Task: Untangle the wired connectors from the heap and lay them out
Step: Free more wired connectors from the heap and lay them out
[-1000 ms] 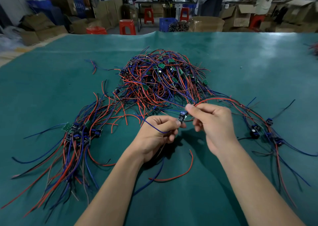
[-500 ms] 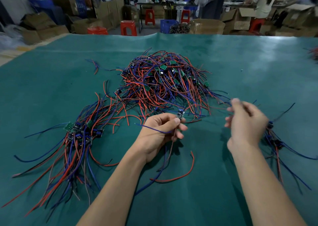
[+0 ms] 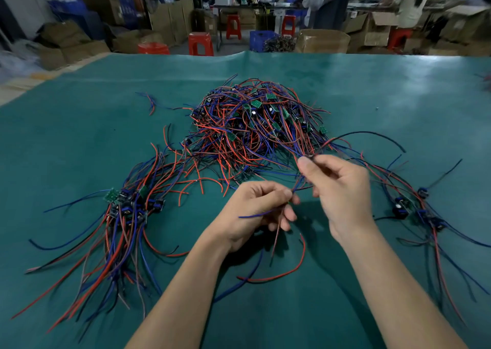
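two batches are laid out, left bundle [image 3: 127, 210] and right bundle [image 3: 414, 210]; most is left in the heap [image 3: 252, 128]. wires are pinched by left hand [image 3: 255, 210] and right hand [image 3: 340, 191].

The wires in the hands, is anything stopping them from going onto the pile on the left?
Nothing on the mat blocks the way to the laid-out bunch, but the wires pinched by the right hand and left hand run into the heap.

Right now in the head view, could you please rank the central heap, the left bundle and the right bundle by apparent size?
1. Central heap
2. Left bundle, nearer the camera, so its margin is unsure
3. Right bundle, clearly smallest
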`<act>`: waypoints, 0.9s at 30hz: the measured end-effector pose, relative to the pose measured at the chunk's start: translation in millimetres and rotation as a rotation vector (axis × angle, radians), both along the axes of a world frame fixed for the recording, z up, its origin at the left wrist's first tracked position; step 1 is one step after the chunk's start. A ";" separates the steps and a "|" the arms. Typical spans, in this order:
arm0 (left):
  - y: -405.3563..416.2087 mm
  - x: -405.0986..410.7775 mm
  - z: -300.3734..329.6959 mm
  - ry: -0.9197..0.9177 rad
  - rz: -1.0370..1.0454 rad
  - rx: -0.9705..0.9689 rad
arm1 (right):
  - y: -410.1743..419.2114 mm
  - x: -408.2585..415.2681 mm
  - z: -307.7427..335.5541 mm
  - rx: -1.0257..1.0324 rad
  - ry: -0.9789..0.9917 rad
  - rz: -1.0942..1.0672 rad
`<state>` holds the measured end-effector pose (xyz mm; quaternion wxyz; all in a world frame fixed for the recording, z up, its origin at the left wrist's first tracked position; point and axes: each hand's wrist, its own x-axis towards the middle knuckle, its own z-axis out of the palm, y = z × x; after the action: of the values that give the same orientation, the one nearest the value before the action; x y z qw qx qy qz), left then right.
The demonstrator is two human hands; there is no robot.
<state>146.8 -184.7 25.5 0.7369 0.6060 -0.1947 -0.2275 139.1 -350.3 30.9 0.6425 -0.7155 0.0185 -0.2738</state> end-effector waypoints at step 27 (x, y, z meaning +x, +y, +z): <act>-5.6 4.1 -7.5 0.019 0.113 -0.010 | 104.4 85.3 75.5 -1.032 0.352 0.073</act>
<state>150.9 -190.3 18.0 0.7533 0.6104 -0.1543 -0.1902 224.4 -245.8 106.4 0.2043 -0.9730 -0.0360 -0.1008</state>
